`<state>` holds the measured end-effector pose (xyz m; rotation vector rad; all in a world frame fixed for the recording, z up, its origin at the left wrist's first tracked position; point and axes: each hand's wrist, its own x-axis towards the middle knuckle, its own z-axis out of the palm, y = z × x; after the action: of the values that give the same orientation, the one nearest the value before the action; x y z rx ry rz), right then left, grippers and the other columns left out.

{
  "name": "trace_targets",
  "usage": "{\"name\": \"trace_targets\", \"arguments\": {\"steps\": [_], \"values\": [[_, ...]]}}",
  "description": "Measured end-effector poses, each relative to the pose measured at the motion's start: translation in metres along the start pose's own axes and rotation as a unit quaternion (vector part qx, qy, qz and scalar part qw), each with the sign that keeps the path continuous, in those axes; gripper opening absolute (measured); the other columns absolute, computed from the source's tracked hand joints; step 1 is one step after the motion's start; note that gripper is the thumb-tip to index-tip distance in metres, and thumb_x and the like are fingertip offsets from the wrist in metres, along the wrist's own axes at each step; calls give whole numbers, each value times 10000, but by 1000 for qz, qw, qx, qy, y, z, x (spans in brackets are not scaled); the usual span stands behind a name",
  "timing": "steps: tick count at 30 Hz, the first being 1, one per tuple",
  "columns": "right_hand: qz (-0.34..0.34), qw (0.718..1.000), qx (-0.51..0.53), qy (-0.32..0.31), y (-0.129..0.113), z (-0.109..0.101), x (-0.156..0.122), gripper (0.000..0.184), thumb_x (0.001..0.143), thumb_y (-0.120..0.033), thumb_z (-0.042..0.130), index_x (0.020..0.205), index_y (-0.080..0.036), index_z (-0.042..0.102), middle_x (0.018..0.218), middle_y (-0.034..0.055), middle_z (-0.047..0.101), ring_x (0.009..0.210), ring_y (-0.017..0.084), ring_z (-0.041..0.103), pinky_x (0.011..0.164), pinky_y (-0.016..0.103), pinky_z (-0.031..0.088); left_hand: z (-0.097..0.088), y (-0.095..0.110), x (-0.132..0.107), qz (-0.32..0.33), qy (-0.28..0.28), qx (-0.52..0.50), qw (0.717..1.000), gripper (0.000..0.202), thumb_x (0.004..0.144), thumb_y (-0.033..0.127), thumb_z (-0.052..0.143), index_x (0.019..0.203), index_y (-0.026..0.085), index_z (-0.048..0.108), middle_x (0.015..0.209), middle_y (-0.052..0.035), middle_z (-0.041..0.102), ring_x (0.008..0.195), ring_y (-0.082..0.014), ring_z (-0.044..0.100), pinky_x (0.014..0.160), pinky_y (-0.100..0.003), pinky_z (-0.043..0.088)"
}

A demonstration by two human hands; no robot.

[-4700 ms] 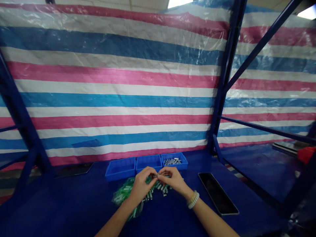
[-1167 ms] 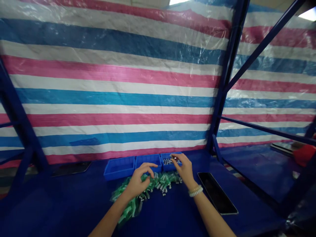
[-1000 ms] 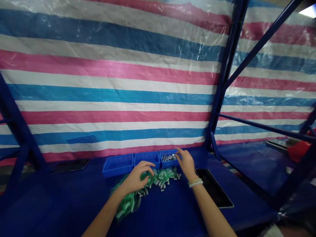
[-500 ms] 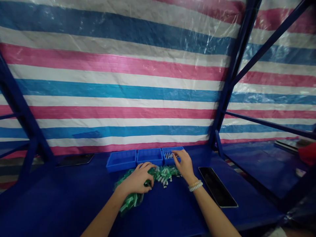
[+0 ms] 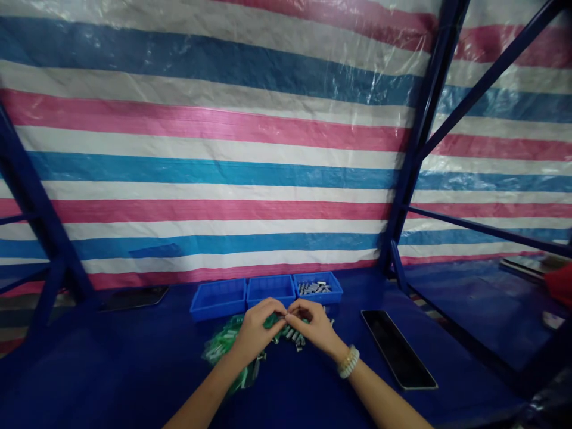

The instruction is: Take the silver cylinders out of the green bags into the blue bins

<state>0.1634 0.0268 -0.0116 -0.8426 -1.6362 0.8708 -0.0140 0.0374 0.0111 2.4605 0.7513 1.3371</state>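
Observation:
Fingertips of my left hand (image 5: pixel 263 322) and my right hand (image 5: pixel 313 325) meet in a pinch above the table. Whatever they pinch is too small to make out. Beneath and between them lie small silvery metal pieces (image 5: pixel 295 337), some shaped like screws or sleeves. Green-tinted clear plastic bags (image 5: pixel 223 341) are heaped under and left of my left hand. Just beyond my hands stand three blue bins in a row. The right bin (image 5: pixel 337 292) holds several metal cylinders (image 5: pixel 315 288); the middle bin (image 5: pixel 271 288) and left bin (image 5: pixel 218 299) show bare floors.
A dark phone-like slab (image 5: pixel 397 348) lies right of my right forearm, and another dark flat device (image 5: pixel 136 298) rests at the back left. Blue metal posts (image 5: pixel 411 155) frame the blue table (image 5: pixel 111 369). A striped plastic sheet (image 5: pixel 223 179) hangs behind.
My right hand has come back from the right bin toward the middle. My left hand has lifted off the bags and metal pieces, and both hands' fingertips now meet.

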Motion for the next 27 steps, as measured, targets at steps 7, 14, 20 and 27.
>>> {"name": "trace_targets", "arguments": {"steps": [7,14,20,27], "values": [[-26,998,-20,53,0,1,2,151,796,-318,698,810,-169,681,690,4,648,629,140,588,607,244,469,4,0,-3,-19,52,7,998,34,840,163,625,836,195,616,862,-46,677,829,-182,657,757,-291,518],[-139,979,-123,86,-7,-3,0,128,826,-322,690,830,-196,705,711,20,629,694,174,583,653,288,473,13,0,-5,-205,8,-139,969,40,788,216,621,800,179,627,792,-28,689,763,-186,683,747,-307,556],[-170,971,-154,62,-6,-5,0,87,836,-283,683,841,-196,686,716,19,651,697,172,606,677,290,481,16,-5,-6,-277,21,-265,923,207,722,308,706,747,180,546,802,-41,696,799,-205,698,780,-340,559],[-78,994,-49,65,2,-7,5,69,803,-229,638,841,-193,593,791,18,670,741,170,660,699,282,535,5,3,-2,-220,26,-271,937,177,801,324,660,804,181,555,1034,-118,699,1028,-244,659,943,-400,495]]}}
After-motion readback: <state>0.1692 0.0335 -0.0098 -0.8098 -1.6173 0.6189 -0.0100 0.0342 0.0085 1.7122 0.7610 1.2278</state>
